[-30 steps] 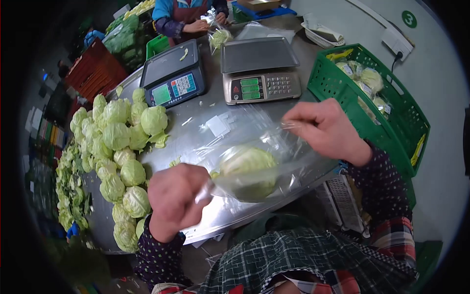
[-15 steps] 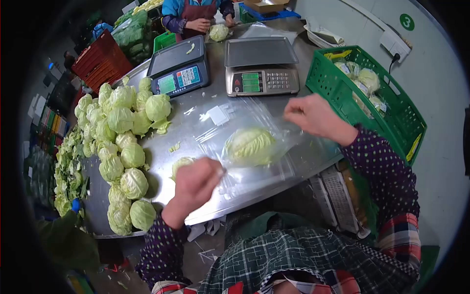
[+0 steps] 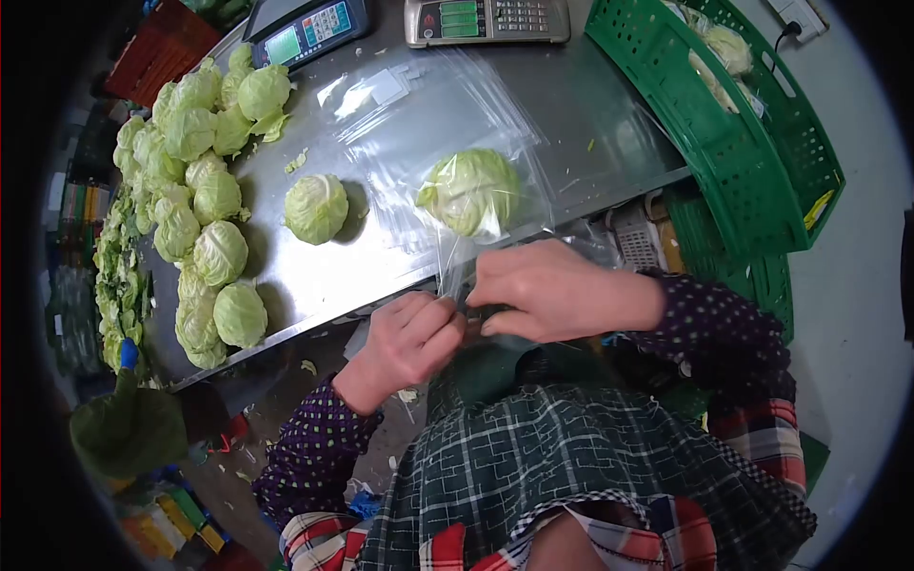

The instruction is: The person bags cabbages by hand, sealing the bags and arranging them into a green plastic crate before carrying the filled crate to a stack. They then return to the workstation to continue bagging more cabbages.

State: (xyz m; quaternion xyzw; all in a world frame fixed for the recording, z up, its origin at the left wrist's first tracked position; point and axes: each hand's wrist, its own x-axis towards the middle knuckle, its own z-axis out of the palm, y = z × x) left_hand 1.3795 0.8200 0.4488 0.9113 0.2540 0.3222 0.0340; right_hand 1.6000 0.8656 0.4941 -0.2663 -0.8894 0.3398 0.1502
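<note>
A pale green cabbage (image 3: 471,193) lies inside a clear plastic bag (image 3: 456,264) close to the table's front edge. The bag's neck stretches over that edge toward me. My left hand (image 3: 405,341) is closed on the gathered plastic. Right beside it, my right hand (image 3: 562,290) pinches the same neck between thumb and fingers. Under the bagged cabbage, more flat clear bags (image 3: 457,105) are spread on the metal. To the left, a single unwrapped cabbage (image 3: 317,208) sits by itself.
Several loose cabbages (image 3: 190,133) are heaped along the left of the metal table (image 3: 581,105). Two scales (image 3: 487,21) stand at the back. A green crate (image 3: 695,124) with wrapped cabbages is at the right. A co-worker's blue-gloved hand (image 3: 129,353) shows at far left.
Both hands have come together in front of me and gripped the bag's neck. The bagged cabbage has turned and come nearer the table edge. My view has tilted downward.
</note>
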